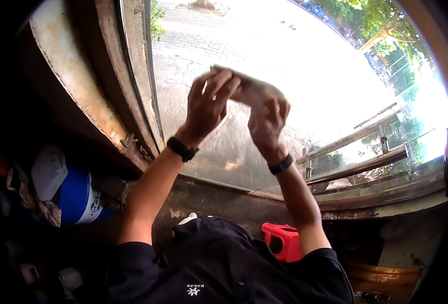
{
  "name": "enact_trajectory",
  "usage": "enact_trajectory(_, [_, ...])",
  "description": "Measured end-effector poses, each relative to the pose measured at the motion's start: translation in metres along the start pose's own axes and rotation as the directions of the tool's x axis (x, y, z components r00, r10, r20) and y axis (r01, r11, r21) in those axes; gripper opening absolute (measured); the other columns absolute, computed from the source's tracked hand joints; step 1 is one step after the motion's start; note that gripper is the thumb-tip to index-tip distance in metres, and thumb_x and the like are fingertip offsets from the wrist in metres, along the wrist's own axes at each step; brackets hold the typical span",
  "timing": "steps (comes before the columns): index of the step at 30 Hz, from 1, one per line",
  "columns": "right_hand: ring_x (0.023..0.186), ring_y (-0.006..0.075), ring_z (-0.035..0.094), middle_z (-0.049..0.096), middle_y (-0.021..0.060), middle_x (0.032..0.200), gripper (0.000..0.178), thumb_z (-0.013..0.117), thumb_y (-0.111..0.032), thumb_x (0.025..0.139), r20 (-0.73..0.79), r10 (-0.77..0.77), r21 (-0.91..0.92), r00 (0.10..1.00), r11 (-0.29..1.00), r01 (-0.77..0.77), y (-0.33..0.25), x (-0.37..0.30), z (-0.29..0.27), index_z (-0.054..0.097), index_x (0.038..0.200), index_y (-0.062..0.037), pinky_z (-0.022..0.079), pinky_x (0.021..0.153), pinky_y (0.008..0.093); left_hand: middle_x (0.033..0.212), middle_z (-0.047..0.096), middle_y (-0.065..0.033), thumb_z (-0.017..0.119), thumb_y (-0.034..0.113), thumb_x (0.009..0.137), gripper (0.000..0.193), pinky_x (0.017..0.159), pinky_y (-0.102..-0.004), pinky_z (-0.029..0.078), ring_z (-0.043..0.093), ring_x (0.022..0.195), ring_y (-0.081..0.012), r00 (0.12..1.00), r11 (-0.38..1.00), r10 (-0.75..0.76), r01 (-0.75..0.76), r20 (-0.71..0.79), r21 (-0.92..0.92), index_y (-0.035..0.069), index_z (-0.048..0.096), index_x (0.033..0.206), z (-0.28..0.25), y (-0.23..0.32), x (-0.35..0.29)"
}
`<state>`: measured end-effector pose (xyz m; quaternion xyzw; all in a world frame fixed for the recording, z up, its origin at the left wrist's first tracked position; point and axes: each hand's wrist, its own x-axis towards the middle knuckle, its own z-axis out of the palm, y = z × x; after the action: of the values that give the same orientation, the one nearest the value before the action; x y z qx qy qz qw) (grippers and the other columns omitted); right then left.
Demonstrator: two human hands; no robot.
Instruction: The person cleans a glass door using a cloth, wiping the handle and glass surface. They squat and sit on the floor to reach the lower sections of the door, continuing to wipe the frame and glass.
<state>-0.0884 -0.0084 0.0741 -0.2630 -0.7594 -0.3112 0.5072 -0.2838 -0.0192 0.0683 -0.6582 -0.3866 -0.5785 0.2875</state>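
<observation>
Up at twelve o'clock, a blurred brown piece (250, 90)! The left hand (207, 104) curls its grip over the ten-o'clock end, the right hand (267, 125) has the four-o'clock end; red plastic stool (289, 242) at five.

Harsh daylight floods in from outside, bleaching much of the far paved ground (198, 43) nearly white. Leafy trees (381, 12) stand at the far right. A pale, rust-stained panel (74, 76) borders the left, metal rails (358, 166) the right. Nearer, the floor (234, 209) lies in shadow, with a red plastic stool (292, 245) right of centre.
</observation>
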Motion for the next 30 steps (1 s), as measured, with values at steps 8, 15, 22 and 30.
enact_trajectory(8, [0.117,0.0328,0.061,0.068,0.0100,0.129,0.066,0.065,0.004,0.080,0.500,0.023,0.136,0.866,0.985,-0.105,-0.011,-0.217,-0.004,0.072,0.145,-0.0094,0.051,0.096,0.0472,0.125,0.074,-0.0163,0.063,-0.003,0.090,0.036,0.102,-0.0504,0.058,0.066,0.119,-0.0396,0.928,0.968,-0.181,0.226,0.327,-0.108,0.003,0.077,0.123,0.039,0.034,-0.218])
enact_trajectory(15, [0.100,0.0257,0.055,0.063,0.0089,0.114,0.060,0.060,0.007,0.093,0.540,-0.111,0.299,0.834,0.952,-0.067,-0.029,-0.075,0.021,0.068,0.149,-0.0144,0.049,0.090,0.0422,0.128,0.072,-0.0163,0.065,-0.005,0.095,0.028,0.105,-0.0481,0.055,0.068,0.121,-0.0354,0.956,0.970,-0.207,0.228,0.208,-0.085,0.003,0.074,0.120,-0.013,-0.012,-0.154])
enact_trajectory(22, [0.105,0.0249,0.054,0.064,0.0021,0.116,0.047,0.078,-0.001,0.090,-0.266,-0.452,-0.157,0.851,0.892,0.425,0.009,0.295,-0.028,0.076,0.132,-0.0213,0.042,0.086,0.0416,0.122,0.075,-0.0180,0.068,-0.004,0.099,0.025,0.098,-0.0465,0.059,0.070,0.114,-0.0395,0.782,0.887,0.460,-0.418,-0.420,0.193,0.003,0.075,0.121,-0.114,-0.089,0.290])
enact_trajectory(30, [0.107,0.0309,0.064,0.072,0.0076,0.116,0.038,0.075,0.002,0.092,-0.224,-0.384,-0.077,0.896,0.923,0.377,-0.031,0.210,0.043,0.077,0.125,-0.0165,0.046,0.098,0.0466,0.134,0.073,-0.0183,0.061,0.007,0.110,0.027,0.109,-0.0446,0.057,0.069,0.127,-0.0325,0.910,0.971,0.239,-0.213,-0.338,0.112,0.002,0.071,0.135,-0.096,-0.130,0.177])
